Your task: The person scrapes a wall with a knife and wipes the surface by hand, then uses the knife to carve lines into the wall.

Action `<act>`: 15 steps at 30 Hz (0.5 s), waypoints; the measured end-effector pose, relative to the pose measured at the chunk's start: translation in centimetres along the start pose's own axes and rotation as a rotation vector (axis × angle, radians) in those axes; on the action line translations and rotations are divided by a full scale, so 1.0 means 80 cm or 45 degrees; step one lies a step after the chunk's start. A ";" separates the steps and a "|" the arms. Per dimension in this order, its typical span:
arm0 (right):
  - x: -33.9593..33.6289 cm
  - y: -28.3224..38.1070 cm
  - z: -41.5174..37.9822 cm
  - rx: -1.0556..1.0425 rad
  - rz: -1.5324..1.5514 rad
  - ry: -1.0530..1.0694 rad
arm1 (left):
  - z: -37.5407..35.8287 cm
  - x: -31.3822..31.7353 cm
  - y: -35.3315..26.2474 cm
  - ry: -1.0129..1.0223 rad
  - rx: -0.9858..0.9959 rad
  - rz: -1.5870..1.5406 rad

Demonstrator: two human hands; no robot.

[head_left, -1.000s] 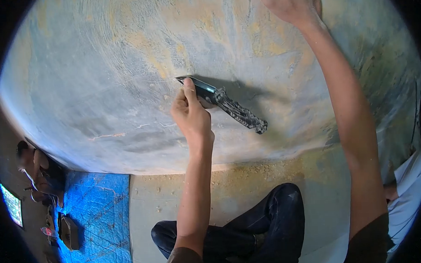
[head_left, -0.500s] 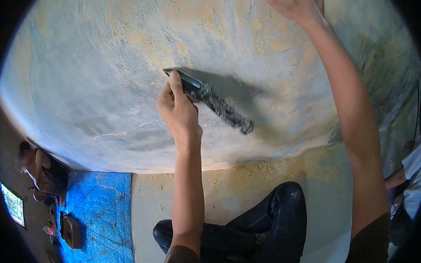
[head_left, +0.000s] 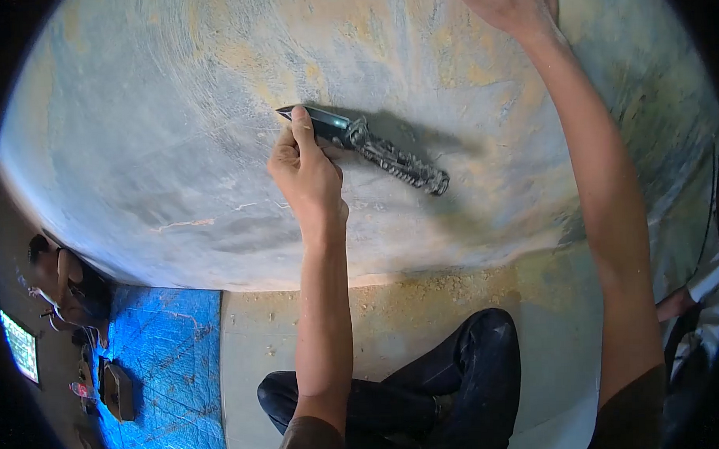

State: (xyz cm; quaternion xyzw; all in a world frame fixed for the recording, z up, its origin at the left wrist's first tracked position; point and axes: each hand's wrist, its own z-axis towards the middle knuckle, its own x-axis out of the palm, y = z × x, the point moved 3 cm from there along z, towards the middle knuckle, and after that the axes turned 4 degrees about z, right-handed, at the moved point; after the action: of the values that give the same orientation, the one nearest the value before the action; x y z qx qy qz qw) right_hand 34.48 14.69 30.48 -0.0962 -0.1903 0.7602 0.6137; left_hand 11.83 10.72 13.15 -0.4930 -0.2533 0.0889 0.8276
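My left hand (head_left: 308,167) is closed on a knife (head_left: 372,145) with a dark ornate handle, thumb and fingers pinching its blade near the tip. The blade points to the left against a curved wall (head_left: 158,128) of mottled grey and yellowish plaster, and the handle slants down to the right, casting a shadow. At the top edge, my right hand (head_left: 514,5) lies against the wall; its fingers are cut off by the frame.
Crumbs (head_left: 425,297) lie along the floor (head_left: 260,323) at the wall's base. A blue sheet (head_left: 178,365) carries a box (head_left: 118,391) at lower left. One person (head_left: 76,286) sits at far left; another person's arm (head_left: 677,303) shows at right. My crossed legs (head_left: 476,379) are below.
The knife's handle has swung upward to the right, with its blade now nearer level. My left hand has shifted slightly up. The person at far right has moved partly out of view.
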 end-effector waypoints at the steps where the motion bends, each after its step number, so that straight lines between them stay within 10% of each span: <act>1: -0.001 0.001 0.001 0.010 0.007 0.016 | -0.001 -0.002 0.003 -0.001 0.030 0.024; 15: -0.004 0.003 0.003 0.026 0.015 0.038 | 0.011 0.012 -0.027 0.038 0.043 -0.071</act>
State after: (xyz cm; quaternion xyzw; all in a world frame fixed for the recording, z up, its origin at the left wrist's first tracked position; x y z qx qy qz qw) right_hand 34.29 14.30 30.57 -0.1024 -0.1730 0.7641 0.6130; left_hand 12.00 10.75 15.68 -0.4729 -0.2532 0.0626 0.8416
